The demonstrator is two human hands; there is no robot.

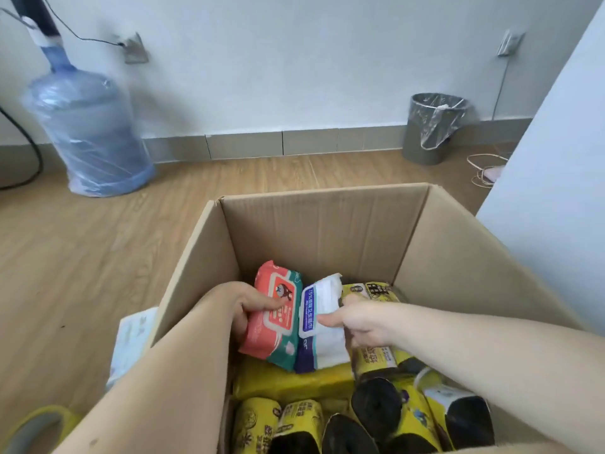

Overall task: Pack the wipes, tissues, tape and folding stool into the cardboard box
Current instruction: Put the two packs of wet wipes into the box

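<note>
Cardboard box (327, 231) stands open on the wood floor, both my arms reaching into it. Yellow-labelled black rolls (376, 411) crowd its near edge and right wall. My left hand (248, 306) grips the red wipes pack (275, 319) near the left wall — thumb on its face. Just beside it, touching, my right hand (357, 322) pinches the white-and-purple wipes pack (322, 326).

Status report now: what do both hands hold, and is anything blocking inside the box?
Left hand on red wipes pack. Right hand on white-purple wipes pack. Both inside cardboard box, over yellow rolls. Nothing blocking.
</note>
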